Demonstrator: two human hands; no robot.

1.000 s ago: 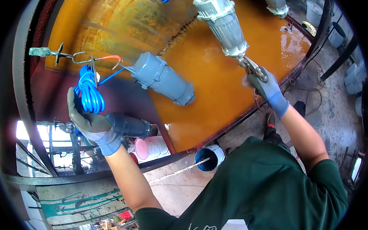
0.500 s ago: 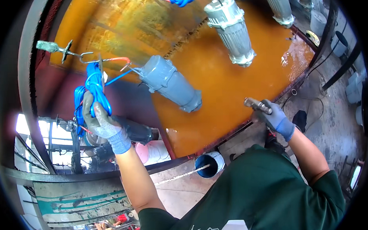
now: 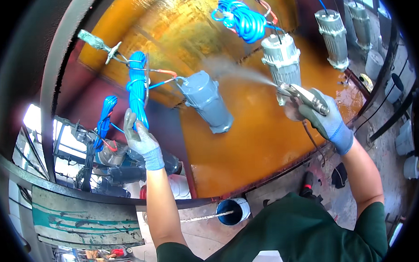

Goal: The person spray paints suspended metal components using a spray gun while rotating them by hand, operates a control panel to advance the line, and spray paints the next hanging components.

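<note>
My right hand [image 3: 326, 115], in a grey-blue glove, is closed round a metal spray gun [image 3: 305, 97]. A pale spray cone leaves its nozzle toward the upper left, passing above and right of the grey submersible pump [image 3: 207, 103]. That pump hangs tilted from a hook, its blue cable tied in a long coil [image 3: 137, 85]. My left hand [image 3: 141, 139], also gloved, touches the coil's lower end with its fingers stretched upward. Behind the gun hangs a lighter silver pump [image 3: 280, 54] with its own blue cable coil [image 3: 242, 19].
An orange-stained booth panel [image 3: 247, 148] with a dark red rim lies beyond my hands. More pumps [image 3: 333, 39] hang at the upper right. On the left are a dark frame post [image 3: 49, 104] and another blue coil [image 3: 105, 118]. A bucket [image 3: 235, 211] with a stick stands below the rim.
The spray gun has risen leftward with my right hand, and spray now comes out. My left hand's fingers have straightened at the coil's lower end. The hanging pumps appear further right.
</note>
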